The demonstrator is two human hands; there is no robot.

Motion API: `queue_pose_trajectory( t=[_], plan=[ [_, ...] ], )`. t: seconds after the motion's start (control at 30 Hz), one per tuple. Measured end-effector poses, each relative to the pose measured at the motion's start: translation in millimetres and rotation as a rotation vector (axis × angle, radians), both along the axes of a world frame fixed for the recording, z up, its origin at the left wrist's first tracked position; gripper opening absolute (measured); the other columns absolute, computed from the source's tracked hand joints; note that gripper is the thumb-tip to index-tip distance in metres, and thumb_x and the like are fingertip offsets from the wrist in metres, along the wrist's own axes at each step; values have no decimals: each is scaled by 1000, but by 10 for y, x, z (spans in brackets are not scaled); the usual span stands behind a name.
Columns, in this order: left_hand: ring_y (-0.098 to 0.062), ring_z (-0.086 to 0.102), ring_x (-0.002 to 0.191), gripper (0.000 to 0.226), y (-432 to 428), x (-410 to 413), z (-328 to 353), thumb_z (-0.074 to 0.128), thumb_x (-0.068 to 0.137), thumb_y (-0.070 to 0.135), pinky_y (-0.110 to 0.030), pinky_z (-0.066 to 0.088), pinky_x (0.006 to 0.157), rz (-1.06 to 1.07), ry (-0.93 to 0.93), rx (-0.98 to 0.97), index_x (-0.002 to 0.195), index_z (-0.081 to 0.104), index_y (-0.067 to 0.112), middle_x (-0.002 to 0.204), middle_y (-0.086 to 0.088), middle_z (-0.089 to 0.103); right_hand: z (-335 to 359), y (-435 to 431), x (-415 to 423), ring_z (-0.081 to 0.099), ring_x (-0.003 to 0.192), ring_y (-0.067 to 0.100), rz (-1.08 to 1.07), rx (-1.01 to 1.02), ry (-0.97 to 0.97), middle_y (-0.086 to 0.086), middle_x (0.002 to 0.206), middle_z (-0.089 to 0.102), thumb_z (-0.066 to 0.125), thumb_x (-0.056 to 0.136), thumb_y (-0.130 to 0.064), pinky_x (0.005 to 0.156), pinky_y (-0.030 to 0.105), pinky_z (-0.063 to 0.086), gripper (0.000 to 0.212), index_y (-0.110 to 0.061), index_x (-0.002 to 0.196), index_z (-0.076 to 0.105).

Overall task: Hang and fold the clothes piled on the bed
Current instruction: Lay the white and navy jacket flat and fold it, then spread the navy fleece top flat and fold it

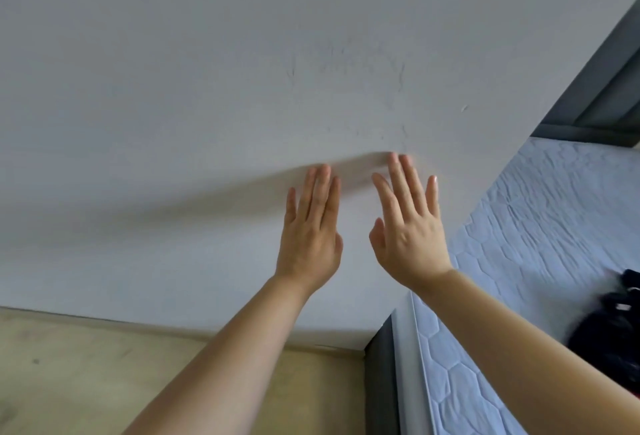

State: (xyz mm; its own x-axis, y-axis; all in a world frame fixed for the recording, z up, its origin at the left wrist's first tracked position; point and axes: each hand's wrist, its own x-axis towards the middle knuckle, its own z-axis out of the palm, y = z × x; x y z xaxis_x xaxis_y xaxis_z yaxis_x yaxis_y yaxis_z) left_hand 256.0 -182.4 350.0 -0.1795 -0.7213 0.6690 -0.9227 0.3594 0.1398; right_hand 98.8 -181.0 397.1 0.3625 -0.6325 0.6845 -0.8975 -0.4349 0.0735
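1. As both arms stretch out before the wall [207, 88], the left hand [310, 237] and right hand [408, 234] show straight, spread fingers and hold nothing.
2. Both hands hang left of the bed [540, 213].
3. Dark, blurred clothes [613, 327] lie piled on the bed, well apart from the right hand.

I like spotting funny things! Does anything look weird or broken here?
A little. The left hand and right hand are held open toward the white wall, holding nothing, while the dark clothes lie heaped on the bed. The wall also has thin, crack-like marks above the hands.
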Motion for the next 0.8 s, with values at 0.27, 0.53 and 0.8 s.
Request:
queue_pose_trajectory(
  t=[0.27,0.53,0.8],
  plan=[
    [-31,4,146,79,-12,-224,-1248,47,73,6,-50,7,114,-8,-15,-23,147,19,3,156,-13,9,-1414,-122,-278,19,143,32,101,-44,-58,21,150,31,41,73,-1,115,49,9,61,-5,134,37],
    [-34,14,145,80,40,-657,-1965,53,69,4,-50,15,113,25,-143,18,145,29,0,157,-17,15,-2267,-97,-786,19,145,30,101,-4,-32,18,152,31,39,70,-2,115,50,11,62,-3,132,43],
    [-23,-11,147,83,694,-1954,-2336,50,84,4,-41,0,117,75,-89,368,152,3,11,159,-7,-14,-2515,549,-1967,9,147,32,-34,291,-97,17,157,17,51,77,0,118,40,1,67,-1,142,34]
  ],
)
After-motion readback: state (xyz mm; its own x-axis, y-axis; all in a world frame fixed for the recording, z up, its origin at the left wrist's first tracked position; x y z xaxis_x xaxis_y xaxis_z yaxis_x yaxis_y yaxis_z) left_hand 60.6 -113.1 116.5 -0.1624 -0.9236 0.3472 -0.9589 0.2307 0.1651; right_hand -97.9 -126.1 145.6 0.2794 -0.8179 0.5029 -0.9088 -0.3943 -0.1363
